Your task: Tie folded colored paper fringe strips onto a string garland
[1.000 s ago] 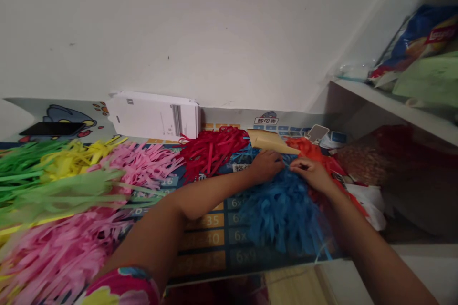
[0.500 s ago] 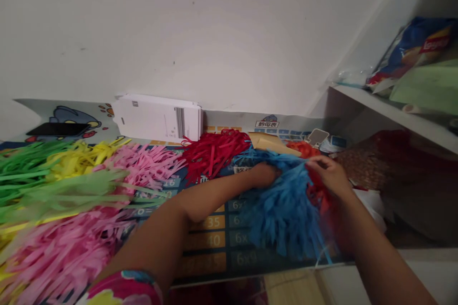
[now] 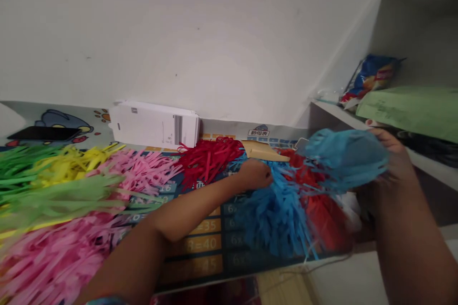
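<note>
A pile of blue fringed strips [image 3: 277, 219] lies on the printed mat. My left hand [image 3: 255, 174] is closed in a fist at the pile's upper end, its fingers curled at the blue strips. Off to the right and raised, my right hand [image 3: 393, 150] grips a separate blue fringe bundle [image 3: 345, 157], which spreads leftward and is blurred by motion. Beneath that bundle are red strips [image 3: 315, 176] and a red sheet-like piece [image 3: 325, 221]. A tan paper piece [image 3: 265, 151] sits just behind my left hand.
Dark red strips [image 3: 211, 157], pink [image 3: 146, 171], yellow [image 3: 73, 164] and green [image 3: 21, 167] fringe piles cover the left. A white box [image 3: 153, 124] leans on the wall beside a black phone [image 3: 45, 133]. Shelves [image 3: 332, 109] with a blue snack bag [image 3: 374, 76] stand right.
My right hand has moved right and up, carrying a blue fringe bundle away from the pile. My left hand has stayed near the pile's top. The view has shifted slightly.
</note>
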`<move>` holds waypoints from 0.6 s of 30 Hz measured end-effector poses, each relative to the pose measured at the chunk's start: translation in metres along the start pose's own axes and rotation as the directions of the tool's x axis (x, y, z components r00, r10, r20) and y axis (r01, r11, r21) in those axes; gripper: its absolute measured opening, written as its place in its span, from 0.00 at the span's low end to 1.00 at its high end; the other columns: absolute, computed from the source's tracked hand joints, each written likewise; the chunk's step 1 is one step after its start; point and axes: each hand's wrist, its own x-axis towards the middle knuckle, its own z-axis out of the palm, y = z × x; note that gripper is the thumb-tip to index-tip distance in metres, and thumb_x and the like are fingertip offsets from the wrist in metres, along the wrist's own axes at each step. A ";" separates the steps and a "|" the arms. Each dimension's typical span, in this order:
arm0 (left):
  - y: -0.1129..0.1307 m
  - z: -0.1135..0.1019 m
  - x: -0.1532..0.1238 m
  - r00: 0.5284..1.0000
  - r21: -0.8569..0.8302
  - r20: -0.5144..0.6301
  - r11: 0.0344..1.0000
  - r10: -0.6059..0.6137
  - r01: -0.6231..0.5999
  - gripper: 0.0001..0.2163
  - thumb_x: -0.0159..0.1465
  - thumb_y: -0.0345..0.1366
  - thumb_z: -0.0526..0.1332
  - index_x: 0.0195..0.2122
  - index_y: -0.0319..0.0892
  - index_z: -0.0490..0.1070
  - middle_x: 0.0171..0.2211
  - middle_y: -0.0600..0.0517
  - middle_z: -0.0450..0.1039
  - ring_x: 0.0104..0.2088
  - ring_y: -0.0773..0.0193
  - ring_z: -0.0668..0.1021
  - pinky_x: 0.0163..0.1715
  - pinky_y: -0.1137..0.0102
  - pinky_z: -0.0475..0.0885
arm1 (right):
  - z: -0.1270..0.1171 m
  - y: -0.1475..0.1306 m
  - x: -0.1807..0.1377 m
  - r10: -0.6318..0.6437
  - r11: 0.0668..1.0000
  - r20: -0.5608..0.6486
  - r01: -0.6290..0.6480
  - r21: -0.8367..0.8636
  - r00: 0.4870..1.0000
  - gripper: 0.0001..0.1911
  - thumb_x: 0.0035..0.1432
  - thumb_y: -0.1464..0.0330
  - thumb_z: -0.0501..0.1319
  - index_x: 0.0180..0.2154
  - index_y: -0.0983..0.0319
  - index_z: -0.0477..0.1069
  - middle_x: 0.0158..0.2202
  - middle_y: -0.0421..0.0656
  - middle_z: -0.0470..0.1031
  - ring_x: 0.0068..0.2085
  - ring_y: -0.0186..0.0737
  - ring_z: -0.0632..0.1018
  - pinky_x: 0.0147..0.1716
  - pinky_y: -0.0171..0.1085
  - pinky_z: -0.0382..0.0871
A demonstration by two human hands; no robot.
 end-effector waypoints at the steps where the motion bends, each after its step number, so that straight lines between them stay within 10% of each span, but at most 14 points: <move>1: 0.004 -0.017 -0.007 0.996 -0.012 -0.059 0.998 -0.070 0.069 0.15 0.69 0.37 0.52 0.37 0.39 0.79 0.36 0.44 0.82 0.37 0.55 0.81 0.39 0.64 0.74 | 0.008 -0.010 -0.005 0.014 0.999 0.065 -0.016 0.028 0.998 0.24 0.42 0.44 0.69 0.29 0.55 0.70 0.28 0.47 0.74 0.28 0.45 0.75 0.30 0.47 0.70; 5: 0.020 -0.077 -0.031 0.930 -0.226 -0.339 0.972 -0.140 0.064 0.20 0.68 0.45 0.58 0.58 0.41 0.70 0.55 0.45 0.76 0.55 0.54 0.76 0.55 0.62 0.70 | 0.060 -0.045 -0.032 -0.071 0.997 0.471 0.079 0.003 0.879 0.18 0.44 0.50 0.72 0.27 0.57 0.76 0.33 0.48 0.78 0.37 0.48 0.79 0.41 0.45 0.73; 10: 0.002 -0.092 -0.057 0.984 -0.293 -0.172 0.956 -0.036 -0.016 0.17 0.66 0.34 0.60 0.55 0.46 0.74 0.53 0.51 0.79 0.53 0.58 0.79 0.56 0.66 0.69 | 0.128 -0.076 -0.055 -0.217 0.953 0.728 0.302 0.014 0.650 0.19 0.53 0.48 0.65 0.30 0.56 0.78 0.34 0.44 0.80 0.37 0.47 0.79 0.42 0.44 0.73; 14: -0.030 -0.101 -0.126 0.951 -0.140 -0.188 0.965 -0.245 0.221 0.12 0.69 0.33 0.57 0.46 0.48 0.80 0.47 0.53 0.83 0.50 0.60 0.81 0.60 0.61 0.66 | 0.165 -0.110 -0.109 -0.345 0.928 0.555 0.363 0.083 0.757 0.15 0.58 0.53 0.62 0.38 0.55 0.80 0.44 0.46 0.81 0.47 0.51 0.79 0.53 0.50 0.71; 16: -0.038 -0.116 -0.178 0.851 0.000 -0.369 0.915 -0.375 0.403 0.12 0.66 0.32 0.59 0.47 0.48 0.79 0.49 0.51 0.82 0.53 0.57 0.80 0.63 0.53 0.61 | 0.185 -0.129 -0.164 -0.385 0.923 0.418 0.345 0.170 0.823 0.13 0.63 0.59 0.59 0.44 0.52 0.79 0.48 0.45 0.80 0.49 0.50 0.79 0.54 0.50 0.72; 18: -0.037 -0.135 -0.232 0.731 0.107 -0.556 0.837 -0.397 0.536 0.14 0.65 0.30 0.59 0.48 0.49 0.78 0.47 0.50 0.82 0.53 0.55 0.80 0.64 0.48 0.57 | 0.210 -0.146 -0.227 -0.447 0.887 0.488 0.299 0.353 0.750 0.15 0.65 0.63 0.56 0.50 0.46 0.76 0.49 0.41 0.80 0.47 0.48 0.81 0.49 0.48 0.76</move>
